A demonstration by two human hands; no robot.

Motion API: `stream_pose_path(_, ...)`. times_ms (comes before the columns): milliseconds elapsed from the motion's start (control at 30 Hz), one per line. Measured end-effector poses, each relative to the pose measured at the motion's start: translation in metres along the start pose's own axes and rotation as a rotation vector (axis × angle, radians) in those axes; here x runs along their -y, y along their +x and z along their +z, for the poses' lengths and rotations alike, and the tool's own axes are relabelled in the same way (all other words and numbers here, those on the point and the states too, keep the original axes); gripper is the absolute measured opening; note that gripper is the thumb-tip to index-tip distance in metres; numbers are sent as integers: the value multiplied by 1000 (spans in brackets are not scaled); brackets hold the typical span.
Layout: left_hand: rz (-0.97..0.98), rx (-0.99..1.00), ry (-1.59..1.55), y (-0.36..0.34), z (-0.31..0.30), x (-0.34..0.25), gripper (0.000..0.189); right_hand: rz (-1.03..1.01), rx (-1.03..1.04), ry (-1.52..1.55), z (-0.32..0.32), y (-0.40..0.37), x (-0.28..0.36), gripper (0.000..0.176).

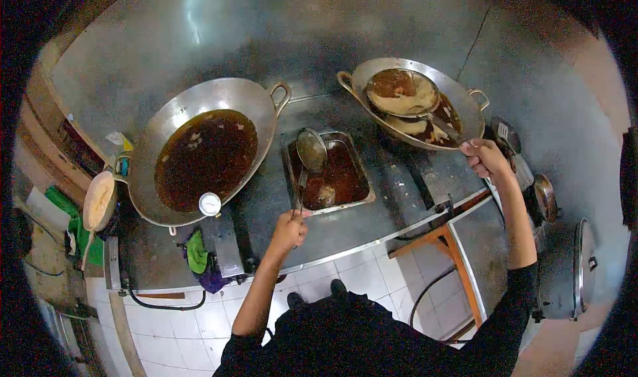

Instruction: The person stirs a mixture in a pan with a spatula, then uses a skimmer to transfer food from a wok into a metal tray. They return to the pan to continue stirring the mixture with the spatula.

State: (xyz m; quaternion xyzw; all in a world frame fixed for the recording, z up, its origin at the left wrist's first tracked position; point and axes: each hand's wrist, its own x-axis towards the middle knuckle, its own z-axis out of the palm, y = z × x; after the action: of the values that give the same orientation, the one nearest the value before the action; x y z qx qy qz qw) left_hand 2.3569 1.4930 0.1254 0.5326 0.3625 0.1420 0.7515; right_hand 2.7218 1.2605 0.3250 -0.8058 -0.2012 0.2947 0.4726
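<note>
My left hand (289, 231) is closed around the handle of a small round strainer (312, 150), whose bowl is tilted over a rectangular metal pan (364, 178) of dark brown liquid. A pale clump (326, 195) shows in that liquid. On the right, my right hand (486, 158) grips the handle of a large round skimmer (403, 93). Its wide head overlaps the right wok (379, 65), with brown liquid and pale foam showing in it. More dark liquid and pale bits lie in the wok around the skimmer.
A larger wok (186, 101) of dark oil stands at left, with a round dial thermometer (210, 204) at its rim. Farther left is a long-handled strainer (100, 201). A green and purple cloth (197, 252) hangs at the counter's front edge. A lidded pot (565, 277) stands far right.
</note>
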Motion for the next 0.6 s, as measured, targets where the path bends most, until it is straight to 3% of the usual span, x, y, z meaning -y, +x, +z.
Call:
stream_pose_path(33, 70, -9, 69, -3, -1, -6, 25, -28, -22, 9, 9, -12, 4, 8)
stream_pose_path(200, 11, -31, 94, -16, -4, -32, 29, -137, -59, -122, 53, -59, 21, 16)
stream_pose_path(267, -31, -65, 72, -23, -6, -39, 28, -351, -156, -183, 73, -73, 14, 25)
stream_pose_path(333, -23, -43, 81, -27, -10, -40, 28, -338, -125, -323, 87, -76, 1, 27)
stream_pose_path(400, -15, -30, 69, -21, -15, -28, 27, -642, -242, -806, 108, -86, -20, 28)
stream_pose_path(533, -4, -35, 116, -25, -9, -23, 26, -450, -276, -1100, 149, -78, -76, 42)
stream_pose_path(600, 0, -47, 146, -20, -10, -11, 25, -319, -198, -1241, 160, -79, -95, 62)
